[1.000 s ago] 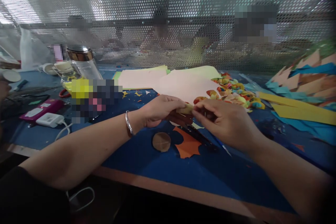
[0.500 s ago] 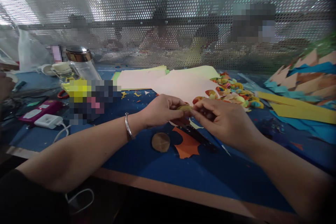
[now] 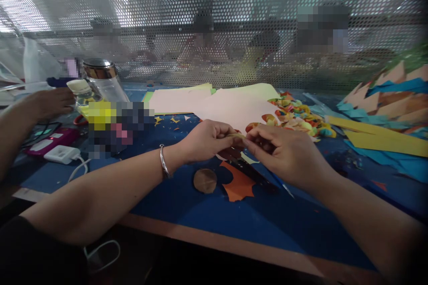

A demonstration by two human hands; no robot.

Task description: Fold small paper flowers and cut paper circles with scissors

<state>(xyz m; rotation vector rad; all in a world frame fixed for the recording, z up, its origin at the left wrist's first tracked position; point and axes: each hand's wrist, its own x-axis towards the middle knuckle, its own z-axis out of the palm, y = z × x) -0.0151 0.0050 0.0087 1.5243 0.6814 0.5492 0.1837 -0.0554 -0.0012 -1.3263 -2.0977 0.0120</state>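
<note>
A small yellowish paper piece (image 3: 236, 135) is pinched between my two hands above the table. My left hand (image 3: 210, 141), with a silver bangle at its wrist, is closed on the piece's left side. The thumb and forefinger of my right hand (image 3: 281, 147) close on its right end. Below the hands lie an orange paper scrap (image 3: 238, 183) with curved cut-outs, a round brown disc (image 3: 205, 181) and a dark, long object I cannot make out. A thin pointed tool (image 3: 284, 186) lies under my right hand. Curled paper pieces (image 3: 301, 118) are heaped behind it.
Pale paper sheets (image 3: 234, 104) lie at the back before a perforated metal screen (image 3: 227, 31). Bottles (image 3: 103, 80), a purple box (image 3: 53, 140) and a white charger (image 3: 62, 154) stand left. Folded paper (image 3: 388, 93) and yellow strips (image 3: 384, 136) lie right. Another person's hand (image 3: 50, 103) reaches in.
The paper piece between my fingers has turned and shows a narrower edge. My hands have barely moved. At the left, another person's hand and arm have come further into view.
</note>
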